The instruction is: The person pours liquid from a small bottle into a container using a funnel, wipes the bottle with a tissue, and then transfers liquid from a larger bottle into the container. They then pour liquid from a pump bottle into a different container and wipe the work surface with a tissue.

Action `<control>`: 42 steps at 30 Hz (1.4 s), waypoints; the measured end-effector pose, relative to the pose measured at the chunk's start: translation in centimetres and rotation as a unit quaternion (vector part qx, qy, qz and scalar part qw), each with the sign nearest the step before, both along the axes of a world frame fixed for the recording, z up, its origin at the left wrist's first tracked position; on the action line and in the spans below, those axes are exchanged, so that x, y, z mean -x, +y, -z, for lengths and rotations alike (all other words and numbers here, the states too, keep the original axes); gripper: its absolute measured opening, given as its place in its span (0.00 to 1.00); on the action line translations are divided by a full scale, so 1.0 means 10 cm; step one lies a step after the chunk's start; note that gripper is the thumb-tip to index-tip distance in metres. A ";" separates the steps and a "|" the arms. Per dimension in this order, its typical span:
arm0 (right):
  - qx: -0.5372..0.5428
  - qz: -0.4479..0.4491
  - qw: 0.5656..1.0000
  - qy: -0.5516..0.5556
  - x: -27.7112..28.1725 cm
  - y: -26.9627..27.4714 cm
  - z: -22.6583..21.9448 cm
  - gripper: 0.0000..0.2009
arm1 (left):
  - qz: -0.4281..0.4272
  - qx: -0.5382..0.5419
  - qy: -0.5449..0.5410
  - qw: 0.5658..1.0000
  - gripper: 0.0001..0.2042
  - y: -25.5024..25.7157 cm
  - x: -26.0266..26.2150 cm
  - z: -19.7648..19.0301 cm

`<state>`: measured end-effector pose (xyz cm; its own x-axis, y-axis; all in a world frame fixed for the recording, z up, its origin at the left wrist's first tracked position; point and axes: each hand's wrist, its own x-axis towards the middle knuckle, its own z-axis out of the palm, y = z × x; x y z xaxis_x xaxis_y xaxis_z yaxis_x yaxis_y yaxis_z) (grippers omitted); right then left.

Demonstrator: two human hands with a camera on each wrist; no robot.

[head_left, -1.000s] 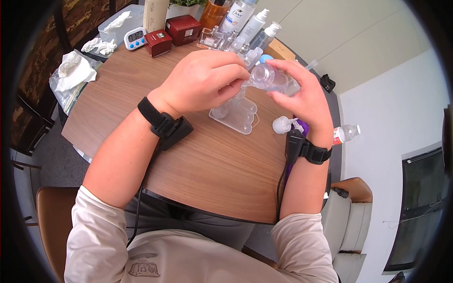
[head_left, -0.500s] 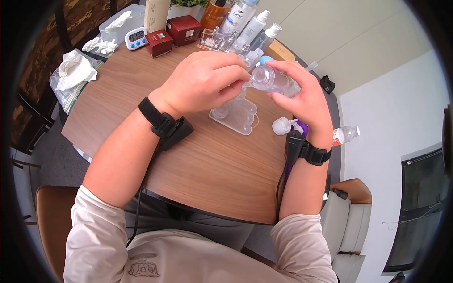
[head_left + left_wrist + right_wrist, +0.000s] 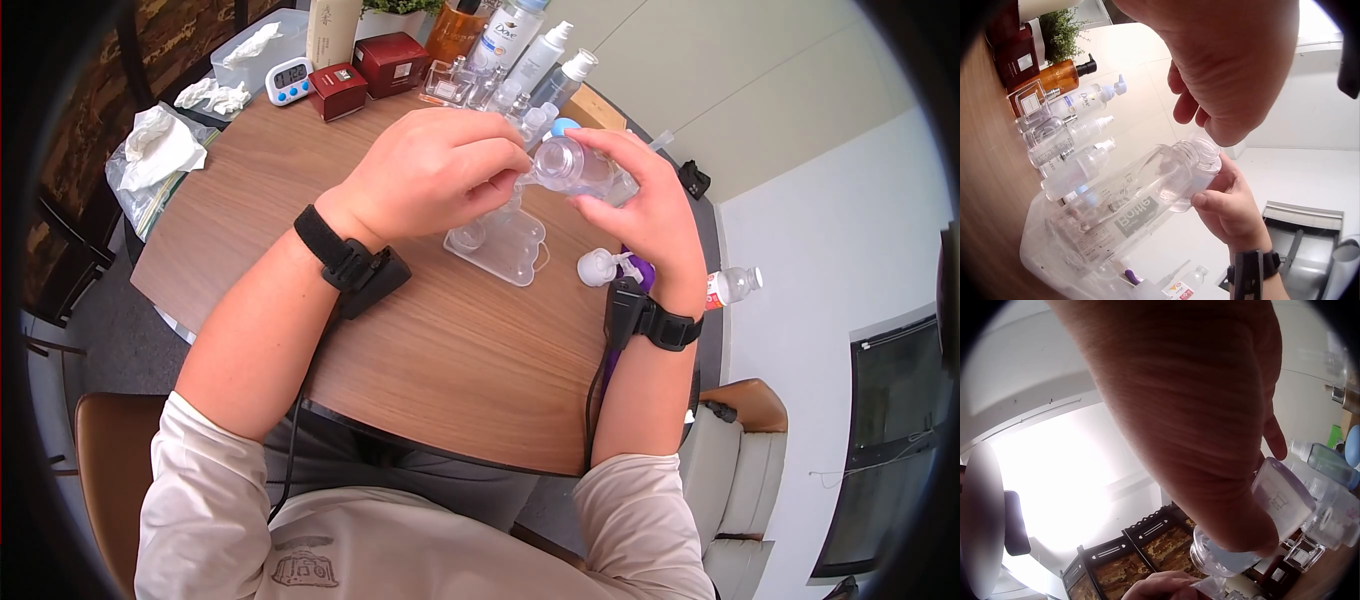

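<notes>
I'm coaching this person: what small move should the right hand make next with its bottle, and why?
Probably ease the right hand slightly toward the left hand, keeping the bottle steady: its open mouth already leans that way, close to the clear piece the left hand seems to pinch; whether they touch is unclear.

Head view taken as clock. Hands: 2, left (image 3: 440,170) and right (image 3: 645,195). Clear bottles at the hands: 2, held one (image 3: 580,170) at 1 o'clock, printed one (image 3: 1104,231) between 12 and 1. Dark red boxes (image 3: 388,66): 2, 11 o'clock. Timer (image 3: 289,82): 1, 11 o'clock. Tissue clumps (image 3: 160,150): 3, 10 to 11. Amber bottle (image 3: 452,35): 1; Dove bottle (image 3: 505,38): 1; both 12 o'clock. Red-label bottle (image 3: 735,285): 1, 3 o'clock. Small glass bottles (image 3: 445,84), 12 o'clock: overlapping, count uncertain.
</notes>
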<state>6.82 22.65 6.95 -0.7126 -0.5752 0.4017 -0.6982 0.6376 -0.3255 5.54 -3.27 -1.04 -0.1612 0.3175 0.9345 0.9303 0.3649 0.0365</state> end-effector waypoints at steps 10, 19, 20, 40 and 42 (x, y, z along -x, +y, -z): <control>0.002 -0.003 1.000 -0.002 -0.01 -0.01 -0.01 0.28 | -0.005 0.000 0.000 1.000 0.10 0.00 0.00 0.00; 0.000 -0.004 1.000 -0.001 -0.01 0.00 0.00 0.28 | 0.000 0.002 -0.002 1.000 0.10 0.00 0.00 0.00; 0.000 -0.003 1.000 -0.001 -0.01 -0.01 0.00 0.28 | 0.000 0.002 -0.002 1.000 0.10 0.00 0.00 0.00; -0.003 -0.003 1.000 -0.001 -0.01 0.00 -0.01 0.28 | 0.006 -0.005 0.006 1.000 0.10 0.00 0.00 -0.01; -0.005 -0.001 1.000 0.003 -0.01 0.00 -0.01 0.28 | 0.006 -0.004 0.004 1.000 0.10 0.00 0.00 -0.01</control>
